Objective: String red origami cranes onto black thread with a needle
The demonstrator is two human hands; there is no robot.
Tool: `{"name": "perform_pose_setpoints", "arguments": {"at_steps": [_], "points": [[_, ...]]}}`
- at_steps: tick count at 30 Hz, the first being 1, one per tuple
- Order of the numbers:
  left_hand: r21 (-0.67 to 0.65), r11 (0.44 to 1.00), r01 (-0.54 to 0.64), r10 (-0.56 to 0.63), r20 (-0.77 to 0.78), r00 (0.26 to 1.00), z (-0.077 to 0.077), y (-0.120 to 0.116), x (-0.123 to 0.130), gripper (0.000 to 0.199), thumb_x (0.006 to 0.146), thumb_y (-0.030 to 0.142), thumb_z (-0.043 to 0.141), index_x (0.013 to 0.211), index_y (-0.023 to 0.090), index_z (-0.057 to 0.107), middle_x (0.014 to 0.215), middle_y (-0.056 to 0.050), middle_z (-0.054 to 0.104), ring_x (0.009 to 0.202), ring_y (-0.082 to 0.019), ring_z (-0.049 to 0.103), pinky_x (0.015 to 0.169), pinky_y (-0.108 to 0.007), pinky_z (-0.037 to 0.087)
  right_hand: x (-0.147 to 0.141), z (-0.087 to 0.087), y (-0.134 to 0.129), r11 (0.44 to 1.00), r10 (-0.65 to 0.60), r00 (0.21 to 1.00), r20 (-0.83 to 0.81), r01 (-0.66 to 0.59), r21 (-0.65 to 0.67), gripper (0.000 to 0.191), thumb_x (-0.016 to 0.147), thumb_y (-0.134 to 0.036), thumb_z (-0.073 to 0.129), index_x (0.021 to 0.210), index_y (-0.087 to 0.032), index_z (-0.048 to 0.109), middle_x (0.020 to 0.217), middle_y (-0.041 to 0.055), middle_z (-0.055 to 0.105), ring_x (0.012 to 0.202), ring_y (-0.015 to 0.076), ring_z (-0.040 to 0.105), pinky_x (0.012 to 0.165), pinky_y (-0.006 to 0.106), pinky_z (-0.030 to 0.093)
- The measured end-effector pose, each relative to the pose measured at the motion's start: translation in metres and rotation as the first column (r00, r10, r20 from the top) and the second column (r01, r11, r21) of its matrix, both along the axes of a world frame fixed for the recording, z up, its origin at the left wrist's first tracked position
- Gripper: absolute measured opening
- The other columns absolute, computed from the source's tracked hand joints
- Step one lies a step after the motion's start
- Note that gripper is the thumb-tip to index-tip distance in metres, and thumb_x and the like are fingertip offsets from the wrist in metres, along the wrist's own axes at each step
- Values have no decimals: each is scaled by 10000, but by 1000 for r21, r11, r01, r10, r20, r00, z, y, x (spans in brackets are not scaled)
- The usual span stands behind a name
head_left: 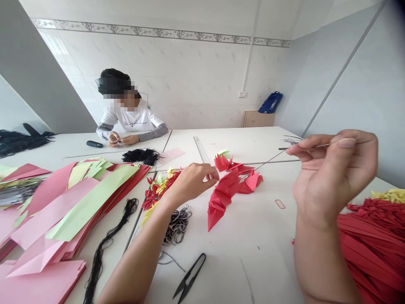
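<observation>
My right hand (335, 169) is raised at the right, its thumb and fingers pinching a thin dark cord (270, 159). The cord slants down leftward from the fingers to several red folded paper pieces (251, 182). My left hand (199, 179) reaches in from the lower left with its fingers curled. Its fingertips are at the upper edge of a row of nested red folded papers (223, 194) and appear to grip it; the exact contact is partly hidden. More red folded pieces (226, 162) lie just behind, beside a light green one (224, 153).
Black thread snips (190, 278) lie in front, near a tangled grey cord bundle (177, 226). Black cord (101, 245) and stacks of coloured paper (91, 207) cover the left side. Red folded paper (373, 240) is heaped at right. A co-worker (131, 118) sits across the table.
</observation>
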State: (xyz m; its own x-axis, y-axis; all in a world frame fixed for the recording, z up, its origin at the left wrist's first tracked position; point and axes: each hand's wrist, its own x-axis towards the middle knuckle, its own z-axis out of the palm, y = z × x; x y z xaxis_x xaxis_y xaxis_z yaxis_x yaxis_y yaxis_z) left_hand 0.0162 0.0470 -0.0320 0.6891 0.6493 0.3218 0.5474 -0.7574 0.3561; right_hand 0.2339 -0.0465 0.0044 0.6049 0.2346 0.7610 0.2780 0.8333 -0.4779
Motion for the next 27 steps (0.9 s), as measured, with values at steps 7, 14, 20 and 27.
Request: {"name": "perform_pose_setpoints", "arguments": {"at_steps": [7,14,20,27], "points": [[27,1000,-3,4,-18,1000,1,-3,3,196,911,201,540,849,220,725,850,6,730,772,-153,639,647,-264,402,1,-4,3,985,154,981,118,-144,-92,86,956,-286,615,891,-231,602,773,7,678,699,164,675,684,344,587],[-34,992,122,-109,259,960,10,-23,10,162,965,218,544,974,235,706,919,23,730,822,-116,647,687,-237,455,-13,-13,0,917,389,855,344,-324,-233,104,935,-265,647,848,-209,629,830,23,646,680,140,622,592,296,523],[-96,972,213,-141,486,862,22,-43,10,144,971,209,558,976,208,702,839,9,721,766,-103,647,712,-220,502,-21,-19,1,831,480,812,333,-298,-470,67,907,-233,692,865,-223,640,811,-3,634,731,127,600,627,268,499],[-59,985,159,-109,502,858,24,-51,12,80,924,189,612,929,199,691,805,8,704,727,-107,636,701,-231,514,-23,-22,5,819,509,799,320,-334,-466,100,875,-235,733,839,-227,640,832,0,655,789,146,626,672,286,523]]}}
